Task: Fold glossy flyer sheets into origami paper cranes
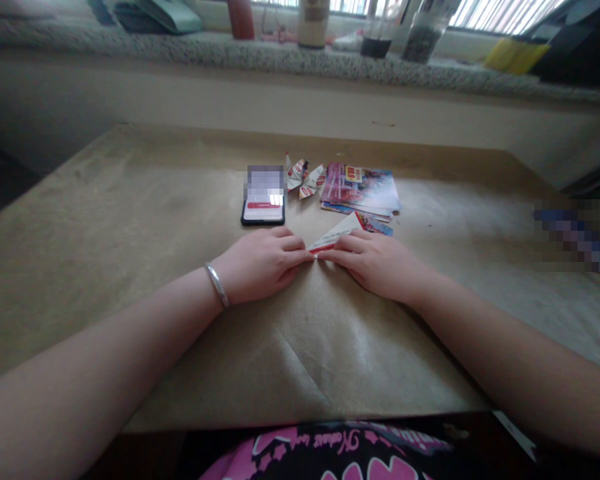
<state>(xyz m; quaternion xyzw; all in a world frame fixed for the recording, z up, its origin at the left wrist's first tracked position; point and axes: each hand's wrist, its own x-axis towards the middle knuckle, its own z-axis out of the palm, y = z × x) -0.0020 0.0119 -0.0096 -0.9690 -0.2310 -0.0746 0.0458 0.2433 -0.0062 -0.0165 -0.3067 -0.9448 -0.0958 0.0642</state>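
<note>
A folded piece of printed paper (336, 235), white with red edges, lies on the brown paper-covered table (130, 220) between my hands. My left hand (260, 263), a silver bangle on its wrist, pinches the paper's near corner with curled fingers. My right hand (375, 261) presses on the same corner from the right, fingers closed and held together. Just behind the hands lies a stack of colourful printed leaflets (363, 190). Two small folded paper figures (303, 179) sit left of the stack.
A phone (263, 199) with a lit screen lies face up beyond my left hand. A stone window ledge (280, 57) at the back holds jars, a red bottle and books. A blurred blue object (580, 237) rests at the table's right edge.
</note>
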